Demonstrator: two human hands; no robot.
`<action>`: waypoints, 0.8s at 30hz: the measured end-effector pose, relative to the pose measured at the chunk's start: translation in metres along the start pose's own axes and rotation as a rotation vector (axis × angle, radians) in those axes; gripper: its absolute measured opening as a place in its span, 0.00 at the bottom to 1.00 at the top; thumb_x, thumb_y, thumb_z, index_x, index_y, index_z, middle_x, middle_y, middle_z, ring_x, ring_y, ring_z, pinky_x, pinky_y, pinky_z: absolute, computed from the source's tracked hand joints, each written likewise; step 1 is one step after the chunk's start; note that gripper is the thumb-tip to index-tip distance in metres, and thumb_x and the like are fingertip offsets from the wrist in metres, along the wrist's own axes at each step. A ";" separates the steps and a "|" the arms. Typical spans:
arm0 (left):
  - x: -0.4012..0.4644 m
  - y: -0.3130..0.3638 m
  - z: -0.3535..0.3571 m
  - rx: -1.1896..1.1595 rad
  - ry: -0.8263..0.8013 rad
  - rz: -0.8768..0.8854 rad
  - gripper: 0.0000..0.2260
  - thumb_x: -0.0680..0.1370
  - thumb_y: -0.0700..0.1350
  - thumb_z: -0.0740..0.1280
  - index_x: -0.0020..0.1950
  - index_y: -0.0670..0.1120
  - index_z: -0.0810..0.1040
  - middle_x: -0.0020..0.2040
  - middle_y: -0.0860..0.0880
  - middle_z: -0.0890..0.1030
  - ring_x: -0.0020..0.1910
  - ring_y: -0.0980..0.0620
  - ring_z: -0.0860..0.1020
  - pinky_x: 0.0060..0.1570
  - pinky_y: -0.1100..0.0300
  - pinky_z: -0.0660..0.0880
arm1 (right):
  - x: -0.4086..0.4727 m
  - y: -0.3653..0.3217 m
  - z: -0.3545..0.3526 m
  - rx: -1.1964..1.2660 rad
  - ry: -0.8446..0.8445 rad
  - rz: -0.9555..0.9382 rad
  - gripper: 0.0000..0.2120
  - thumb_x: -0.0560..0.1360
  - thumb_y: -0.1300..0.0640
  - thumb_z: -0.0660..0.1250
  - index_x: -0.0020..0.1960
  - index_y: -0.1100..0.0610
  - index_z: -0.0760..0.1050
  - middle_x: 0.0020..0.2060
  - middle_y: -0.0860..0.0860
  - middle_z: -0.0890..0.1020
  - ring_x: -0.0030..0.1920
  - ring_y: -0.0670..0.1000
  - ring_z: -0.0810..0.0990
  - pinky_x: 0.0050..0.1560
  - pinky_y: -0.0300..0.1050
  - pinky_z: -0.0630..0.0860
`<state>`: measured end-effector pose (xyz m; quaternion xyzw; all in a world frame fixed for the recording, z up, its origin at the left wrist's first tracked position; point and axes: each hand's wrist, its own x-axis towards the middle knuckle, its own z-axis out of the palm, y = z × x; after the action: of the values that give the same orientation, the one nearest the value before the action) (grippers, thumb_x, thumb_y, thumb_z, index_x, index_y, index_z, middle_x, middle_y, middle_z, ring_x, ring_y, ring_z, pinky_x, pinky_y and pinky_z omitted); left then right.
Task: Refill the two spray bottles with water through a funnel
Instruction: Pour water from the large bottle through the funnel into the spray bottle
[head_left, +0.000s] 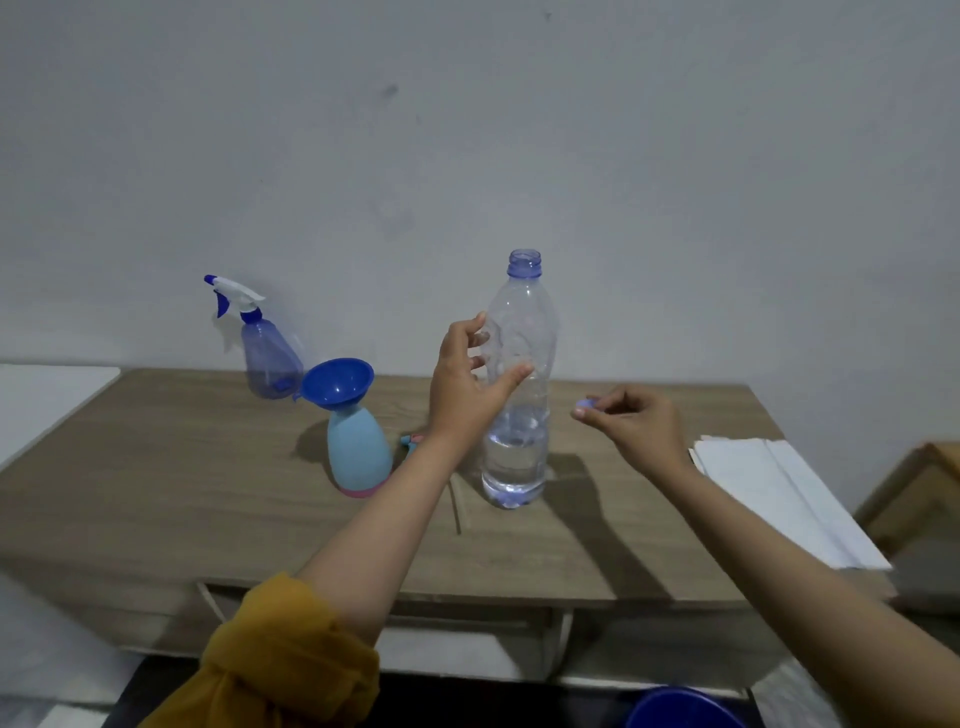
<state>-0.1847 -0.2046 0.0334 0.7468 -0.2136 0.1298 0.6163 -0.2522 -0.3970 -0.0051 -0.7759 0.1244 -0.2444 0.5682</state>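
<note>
While the left hand (467, 384) curves loosely beside an uncapped water bottle (517, 395) standing mid-tabletop (156, 493), fingers spread and gripping nothing, the right hand (634, 431) pinches the small cap (587, 404). Pouring seems next, calling for a firm grip and a careful tilt over the blue funnel (337, 382) seated in the pale blue bottle (358, 457) just left. A second, translucent spray bottle (267, 358) stands behind, sprayer on.
</note>
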 end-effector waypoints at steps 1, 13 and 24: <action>0.000 -0.001 0.000 0.000 0.002 0.000 0.28 0.68 0.50 0.77 0.61 0.59 0.65 0.63 0.50 0.73 0.55 0.52 0.77 0.52 0.54 0.79 | -0.009 0.023 0.003 -0.056 -0.002 0.037 0.12 0.62 0.61 0.80 0.33 0.63 0.78 0.39 0.57 0.85 0.40 0.48 0.84 0.45 0.41 0.79; -0.003 -0.007 0.001 0.012 0.004 0.009 0.29 0.68 0.51 0.76 0.61 0.60 0.64 0.65 0.49 0.72 0.58 0.51 0.77 0.53 0.51 0.79 | -0.062 0.110 0.017 -0.368 -0.014 -0.020 0.13 0.66 0.52 0.78 0.45 0.55 0.79 0.42 0.50 0.83 0.45 0.52 0.81 0.47 0.47 0.77; -0.001 0.003 -0.011 0.024 -0.053 -0.019 0.27 0.69 0.52 0.75 0.63 0.56 0.67 0.61 0.56 0.73 0.57 0.59 0.75 0.53 0.65 0.74 | -0.017 -0.002 0.050 -0.071 0.036 -0.391 0.42 0.66 0.48 0.77 0.73 0.56 0.60 0.60 0.53 0.75 0.60 0.48 0.75 0.61 0.35 0.70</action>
<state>-0.1859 -0.1938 0.0377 0.7594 -0.2212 0.1067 0.6025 -0.2408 -0.3479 -0.0193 -0.8003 -0.0098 -0.3595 0.4798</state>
